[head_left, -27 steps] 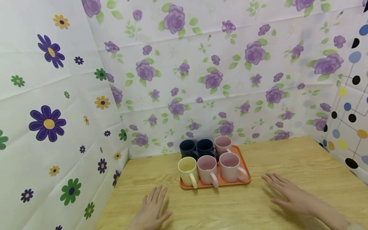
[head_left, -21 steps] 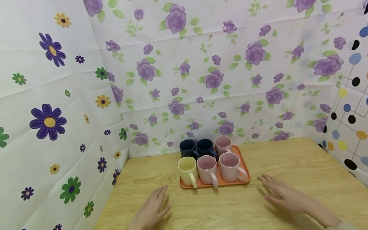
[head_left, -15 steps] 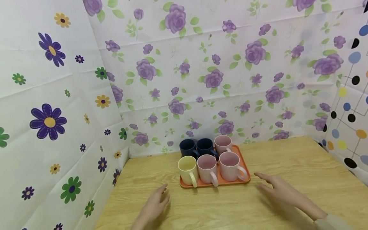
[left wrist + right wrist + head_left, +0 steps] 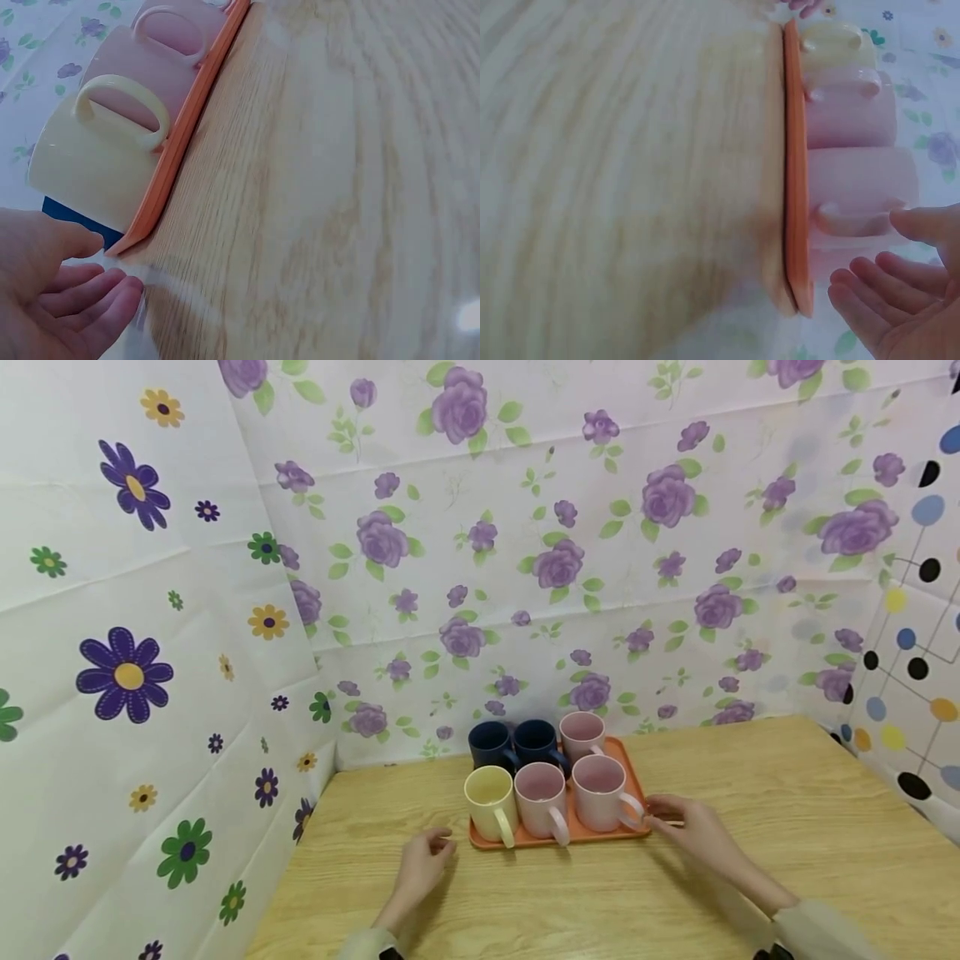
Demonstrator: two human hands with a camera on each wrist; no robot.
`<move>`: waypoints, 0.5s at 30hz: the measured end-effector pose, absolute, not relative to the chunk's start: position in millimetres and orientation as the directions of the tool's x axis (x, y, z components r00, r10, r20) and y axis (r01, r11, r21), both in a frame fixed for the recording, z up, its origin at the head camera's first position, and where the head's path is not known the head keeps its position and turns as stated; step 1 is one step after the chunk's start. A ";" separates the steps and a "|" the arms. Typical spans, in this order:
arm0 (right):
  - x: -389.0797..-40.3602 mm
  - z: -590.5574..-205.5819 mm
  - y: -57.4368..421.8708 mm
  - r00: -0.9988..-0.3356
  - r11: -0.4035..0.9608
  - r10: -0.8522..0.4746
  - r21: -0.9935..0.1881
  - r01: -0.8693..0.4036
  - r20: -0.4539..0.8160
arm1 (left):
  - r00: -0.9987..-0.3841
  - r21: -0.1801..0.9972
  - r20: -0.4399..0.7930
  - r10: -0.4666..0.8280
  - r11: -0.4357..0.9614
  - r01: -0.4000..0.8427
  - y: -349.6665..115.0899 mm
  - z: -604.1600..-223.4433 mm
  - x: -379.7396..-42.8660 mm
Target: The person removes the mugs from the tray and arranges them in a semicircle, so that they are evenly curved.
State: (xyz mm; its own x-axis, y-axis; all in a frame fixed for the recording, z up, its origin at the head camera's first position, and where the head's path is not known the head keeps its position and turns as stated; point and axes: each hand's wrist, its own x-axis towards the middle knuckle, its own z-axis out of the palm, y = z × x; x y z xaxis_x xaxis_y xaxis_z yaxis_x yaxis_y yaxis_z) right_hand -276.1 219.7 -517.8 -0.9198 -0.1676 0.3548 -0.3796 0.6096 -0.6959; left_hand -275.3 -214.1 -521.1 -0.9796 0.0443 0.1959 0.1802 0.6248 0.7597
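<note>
On an orange tray stand a yellow mug, a pink mug and another pink mug in the front row. Behind them are two dark blue mugs and a third pink mug. My left hand is just left of the tray's front corner, fingers loosely bent, holding nothing. At the right corner, beside a mug handle, my right hand has its thumb and fingers apart. The right wrist view shows a gap between its fingertips and the tray.
The tray sits near the back of a wooden table, close to a white cloth with purple flowers. Another flowered cloth hangs at the left, and a dotted one at the right.
Both hands have moved in toward the tray, the right going left and the left going right and forward. Their fingers have gone from spread to loosely bent. The mugs stay put.
</note>
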 end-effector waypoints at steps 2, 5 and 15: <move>-276.5 -518.6 217.3 -0.927 0.611 -0.170 -0.702 -0.366 0.335 | -0.979 0.768 0.195 0.060 0.611 0.190 -211.9 -521.2 -277.8; -276.6 -519.3 213.5 -0.938 0.614 -0.161 -0.712 -0.340 0.308 | -0.985 0.808 0.160 0.063 0.564 0.167 -206.9 -520.0 -281.7; -283.4 -520.8 201.1 -0.957 0.573 -0.115 -0.769 -0.283 0.267 | -0.995 0.887 0.093 0.033 0.451 0.098 -194.1 -525.4 -296.5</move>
State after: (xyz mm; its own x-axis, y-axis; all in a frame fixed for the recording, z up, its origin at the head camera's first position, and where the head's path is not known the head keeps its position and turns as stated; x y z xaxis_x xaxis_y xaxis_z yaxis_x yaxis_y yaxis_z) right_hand -283.4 201.1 -520.8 -0.9568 -0.1149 0.2671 -0.2835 0.5728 -0.7691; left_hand -296.5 -194.1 -525.4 -0.9951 0.0331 0.0931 0.0980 0.4513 0.8870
